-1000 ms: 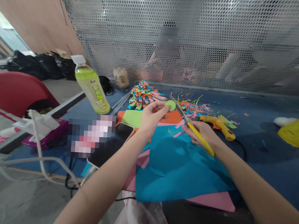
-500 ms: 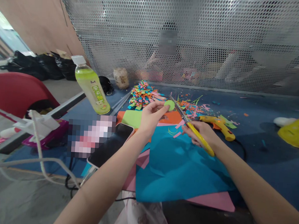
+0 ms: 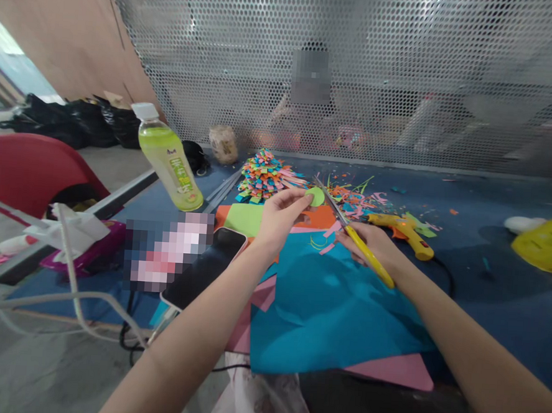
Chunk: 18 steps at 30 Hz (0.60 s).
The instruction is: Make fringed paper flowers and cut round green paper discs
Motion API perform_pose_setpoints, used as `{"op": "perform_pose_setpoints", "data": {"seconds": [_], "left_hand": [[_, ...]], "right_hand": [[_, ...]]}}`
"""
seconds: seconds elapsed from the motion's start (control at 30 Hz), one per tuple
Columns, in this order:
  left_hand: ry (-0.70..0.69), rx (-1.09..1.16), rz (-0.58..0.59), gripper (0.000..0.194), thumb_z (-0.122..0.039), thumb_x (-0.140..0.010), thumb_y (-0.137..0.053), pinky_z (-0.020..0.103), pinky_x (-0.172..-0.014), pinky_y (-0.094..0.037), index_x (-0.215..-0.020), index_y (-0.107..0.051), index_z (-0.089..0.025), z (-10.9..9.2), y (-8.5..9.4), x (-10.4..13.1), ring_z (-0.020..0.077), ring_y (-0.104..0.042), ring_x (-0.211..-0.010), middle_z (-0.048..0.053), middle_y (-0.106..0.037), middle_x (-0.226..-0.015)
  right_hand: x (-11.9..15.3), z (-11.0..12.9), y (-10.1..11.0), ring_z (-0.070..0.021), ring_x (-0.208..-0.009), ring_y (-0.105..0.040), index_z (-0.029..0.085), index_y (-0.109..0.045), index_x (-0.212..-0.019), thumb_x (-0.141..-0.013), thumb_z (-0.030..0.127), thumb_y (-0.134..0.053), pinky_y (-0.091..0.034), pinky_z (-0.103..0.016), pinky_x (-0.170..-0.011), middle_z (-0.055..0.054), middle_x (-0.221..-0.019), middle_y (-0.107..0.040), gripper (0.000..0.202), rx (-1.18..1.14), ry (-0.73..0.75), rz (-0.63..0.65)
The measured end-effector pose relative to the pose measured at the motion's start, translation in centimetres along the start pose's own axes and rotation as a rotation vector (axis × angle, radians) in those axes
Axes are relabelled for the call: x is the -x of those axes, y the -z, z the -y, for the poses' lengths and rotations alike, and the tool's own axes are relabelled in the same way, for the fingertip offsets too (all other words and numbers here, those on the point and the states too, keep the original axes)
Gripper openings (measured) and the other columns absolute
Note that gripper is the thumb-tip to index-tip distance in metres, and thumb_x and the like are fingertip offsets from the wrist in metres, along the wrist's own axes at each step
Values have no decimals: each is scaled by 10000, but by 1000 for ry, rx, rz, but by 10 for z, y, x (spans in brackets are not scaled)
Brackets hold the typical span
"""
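Note:
Between the thumb and fingers of my left hand (image 3: 282,216) is a small round green paper disc (image 3: 316,197). My right hand (image 3: 365,243) grips yellow-handled scissors (image 3: 369,254), and their blades point up and away, close to the disc's right edge. Whether the blades touch the disc I cannot tell. Below both hands lies a large blue paper sheet (image 3: 330,309), with thin green offcuts and pink strips on it. Behind my left hand stands a cone-shaped pile of multicoloured paper strips (image 3: 261,177).
A yellow glue gun (image 3: 408,232) lies right of my right hand, near scattered paper scraps (image 3: 355,202). A phone (image 3: 207,268) and a drink bottle (image 3: 169,159) are on the left. A perforated metal panel (image 3: 382,63) closes off the back. A yellow object (image 3: 547,245) is far right.
The green disc has shifted very slightly right and down in my left hand. The scissors and my right hand have barely moved.

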<state>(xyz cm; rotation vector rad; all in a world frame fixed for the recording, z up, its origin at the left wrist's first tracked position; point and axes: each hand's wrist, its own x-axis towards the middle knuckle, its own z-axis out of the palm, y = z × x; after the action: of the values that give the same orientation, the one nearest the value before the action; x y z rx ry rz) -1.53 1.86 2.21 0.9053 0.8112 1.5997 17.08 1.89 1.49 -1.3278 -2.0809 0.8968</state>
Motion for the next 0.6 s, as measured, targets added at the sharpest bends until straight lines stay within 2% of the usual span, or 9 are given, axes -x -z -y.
{"op": "perform_pose_setpoints", "data": {"seconds": [0.3,0.6], "left_hand": [[5,1,9,275,-314,-539,-810,202,-477,-444,-711,-659,-161,-1,0,1,107,-605,-599,-1,-627,-660],[-20,-26,28,257,-314,-562,-799,199,-472,-443,-725,-675,-157,2,1,0,94,-582,-591,-2,-619,-661]], "right_hand": [[0,-1,0,-109,-456,-385,211,-462,-677,-778,553,-541,-280,-255,-454,47,-516,-388,365,13,10,-3],[0,-1,-1,-103,-449,-369,212,-433,-660,-758,582,-542,-274,-253,-455,52,-512,-357,398,-5,5,3]]}}
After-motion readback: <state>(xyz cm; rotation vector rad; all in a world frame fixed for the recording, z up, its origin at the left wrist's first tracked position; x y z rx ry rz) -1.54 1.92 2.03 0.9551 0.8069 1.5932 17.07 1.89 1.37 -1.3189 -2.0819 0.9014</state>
